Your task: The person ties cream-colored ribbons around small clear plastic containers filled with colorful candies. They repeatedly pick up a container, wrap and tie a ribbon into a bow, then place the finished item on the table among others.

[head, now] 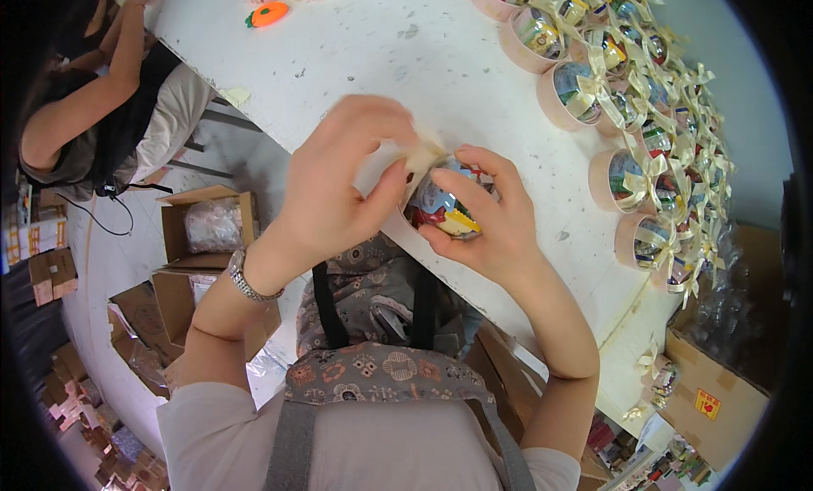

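Observation:
A clear round container (444, 202) with colourful packets inside stands at the table's front edge, a pink band around its side. My right hand (489, 218) grips it, fingers and thumb spread over its clear face. At its upper left, my left hand (346, 180) has its fingers curled at a cream ribbon (427, 149). Motion blurs those fingertips and the ribbon, so the exact grip is hard to make out. A metal-band watch (246, 278) circles my left wrist.
Many similar pink-banded containers (575, 91) with cream bows crowd the table's (381, 65) right side. An orange carrot-shaped item (270, 15) lies at the far left. Another person (95, 110) sits at left. Cardboard boxes (206, 227) stand on the floor; another box (718, 389) is at right.

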A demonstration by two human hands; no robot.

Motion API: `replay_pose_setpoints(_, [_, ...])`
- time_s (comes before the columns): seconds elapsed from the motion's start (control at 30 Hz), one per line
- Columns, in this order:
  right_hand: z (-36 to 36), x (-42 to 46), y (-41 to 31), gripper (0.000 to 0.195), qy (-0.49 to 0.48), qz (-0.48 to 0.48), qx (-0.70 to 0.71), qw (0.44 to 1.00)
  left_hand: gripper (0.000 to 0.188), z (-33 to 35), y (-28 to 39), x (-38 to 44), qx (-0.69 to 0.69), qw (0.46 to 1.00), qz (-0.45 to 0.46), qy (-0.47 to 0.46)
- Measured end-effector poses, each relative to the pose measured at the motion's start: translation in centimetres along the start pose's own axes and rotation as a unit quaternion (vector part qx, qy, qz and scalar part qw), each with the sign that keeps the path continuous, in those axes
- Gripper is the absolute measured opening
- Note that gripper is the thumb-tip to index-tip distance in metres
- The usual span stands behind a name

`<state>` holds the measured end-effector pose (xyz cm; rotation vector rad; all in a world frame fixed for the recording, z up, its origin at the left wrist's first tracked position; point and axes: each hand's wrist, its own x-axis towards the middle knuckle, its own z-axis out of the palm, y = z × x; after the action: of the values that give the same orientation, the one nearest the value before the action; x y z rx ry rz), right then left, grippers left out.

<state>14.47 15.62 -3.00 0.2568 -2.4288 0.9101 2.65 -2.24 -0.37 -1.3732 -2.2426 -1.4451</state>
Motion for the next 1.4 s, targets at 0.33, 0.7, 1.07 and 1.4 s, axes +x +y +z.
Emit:
replay_pose_setpoints(0.33, [0.0, -0.2, 0.0, 0.056, 0.02, -0.002, 0.005, 1.0, 0.027, -0.2, -1.3, 3.9, -0.072, 0.887, -0.289, -0.353])
replay_pose_setpoints(0.7, [0.0, -0.4, 0.1, 0.054, 0.024, -0.014, -0.014, 1.0, 0.021, -0.2, 2.8, 4.0, 0.164, 0.916, -0.205, -0.303])
replay_pose_setpoints(1.07, [0.2, -0.4, 0.1, 0.056, 0.019, -0.004, 0.0, 1.0, 0.04, -0.8, -3.0, 3.3, -0.088, 0.917, -0.237, -0.308])
replay_pose_setpoints(1.4, [0.3, -0.7, 0.3, 0.06, 0.021, -0.003, -0.014, 1.0, 0.024, 0.7, 0.5, 3.7, 0.244, 0.937, 0.0, -0.248])
